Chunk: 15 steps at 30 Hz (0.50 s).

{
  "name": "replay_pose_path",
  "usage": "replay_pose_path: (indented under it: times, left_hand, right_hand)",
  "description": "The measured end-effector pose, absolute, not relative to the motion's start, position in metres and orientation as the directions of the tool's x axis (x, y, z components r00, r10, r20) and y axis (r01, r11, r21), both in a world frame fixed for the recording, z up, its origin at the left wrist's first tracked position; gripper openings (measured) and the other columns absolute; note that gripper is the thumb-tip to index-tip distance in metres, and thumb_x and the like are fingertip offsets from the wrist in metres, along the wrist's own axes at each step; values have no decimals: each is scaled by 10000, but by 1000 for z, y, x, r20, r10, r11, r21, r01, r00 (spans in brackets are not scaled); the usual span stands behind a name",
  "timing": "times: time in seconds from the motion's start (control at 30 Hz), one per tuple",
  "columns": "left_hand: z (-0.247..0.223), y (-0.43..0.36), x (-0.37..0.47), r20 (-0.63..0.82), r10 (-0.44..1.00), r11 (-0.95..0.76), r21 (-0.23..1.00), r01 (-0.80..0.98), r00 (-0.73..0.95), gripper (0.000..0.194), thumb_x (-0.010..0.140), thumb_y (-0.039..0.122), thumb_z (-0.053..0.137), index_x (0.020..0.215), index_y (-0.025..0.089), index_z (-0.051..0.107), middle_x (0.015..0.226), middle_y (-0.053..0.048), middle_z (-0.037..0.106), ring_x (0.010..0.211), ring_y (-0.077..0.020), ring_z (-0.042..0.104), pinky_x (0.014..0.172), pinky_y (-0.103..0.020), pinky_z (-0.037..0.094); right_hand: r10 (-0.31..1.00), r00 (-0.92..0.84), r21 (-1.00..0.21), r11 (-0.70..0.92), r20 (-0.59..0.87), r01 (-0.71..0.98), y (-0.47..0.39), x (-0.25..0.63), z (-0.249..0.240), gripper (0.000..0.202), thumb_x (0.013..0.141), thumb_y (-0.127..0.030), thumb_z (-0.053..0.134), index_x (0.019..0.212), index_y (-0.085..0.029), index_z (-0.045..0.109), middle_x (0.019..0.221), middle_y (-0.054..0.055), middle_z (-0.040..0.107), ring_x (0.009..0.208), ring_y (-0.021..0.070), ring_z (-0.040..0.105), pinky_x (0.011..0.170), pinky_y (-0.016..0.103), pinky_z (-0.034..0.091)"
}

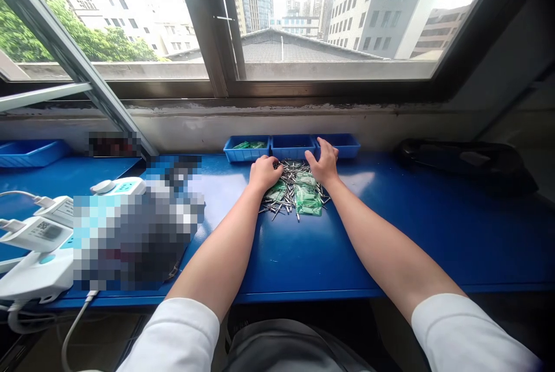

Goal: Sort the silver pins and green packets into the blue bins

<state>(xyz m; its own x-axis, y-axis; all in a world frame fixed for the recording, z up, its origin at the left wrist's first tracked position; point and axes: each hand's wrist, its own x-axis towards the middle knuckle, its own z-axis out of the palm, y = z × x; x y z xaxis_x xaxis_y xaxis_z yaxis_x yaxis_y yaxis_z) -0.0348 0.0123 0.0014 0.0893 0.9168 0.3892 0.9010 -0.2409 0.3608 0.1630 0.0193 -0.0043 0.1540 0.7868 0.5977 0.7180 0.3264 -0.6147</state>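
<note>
1. On my feed, the heap of slim metal pins (pixel 288 205) lies on the blue tabletop (pixel 286 268), and I take it as my landmark; clear green packets (pixel 308 197) lie over its front and middle.
2. My left hand (pixel 263 174) is at the heap's left edge, fingers curled narrowly inward with the thumb towards the pins (whether they pinch one, I cannot tell from here).
3. My right hand (pixel 325 165) hangs over the heap's back right edge, thumb and forefinger spread wide, and I see nothing between them.
4. Just behind the heap, three blue bins stand in a row: the left bin (pixel 247 156) has green packets in it, the middle bin (pixel 291 153) has dark contents I can't make out, and the right bin (pixel 349 150) is partly covered by my right hand.
5. Well left of the heap sits a white power strip (pixel 39 272); well to its right, a black case (pixel 468 167).
</note>
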Motion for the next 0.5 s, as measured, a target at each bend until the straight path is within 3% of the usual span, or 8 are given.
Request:
replay_pose_path:
  times: [0.1,0.2,0.5]
  left_hand:
    - [0,13,-35,397,913,-245,358,901,91,289,817,395,539,965,217,712,982,-87,661,952,-249,613,855,-350,475]
    - [-1,13,-35,402,911,-251,362,898,92,270,817,386,541,945,219,711,963,-82,663,939,-244,614,852,-346,474]
    - [3,11,-33,385,919,-243,377,894,88,241,816,353,533,912,223,713,983,-74,668,935,-234,609,848,-340,473]
  right_hand:
    - [786,33,-579,427,618,695,19,160,-5,355,825,-380,542,1081,-159,649,1112,134,648,1085,296,516,963,444,413]
    - [811,-72,-552,458,581,697,19,157,-7,202,810,-323,554,861,-185,692,912,89,684,922,251,587,872,395,459]
    - [885,-132,-484,363,447,796,19,154,-10,285,772,-434,623,882,-198,740,993,101,688,990,290,571,893,436,426]
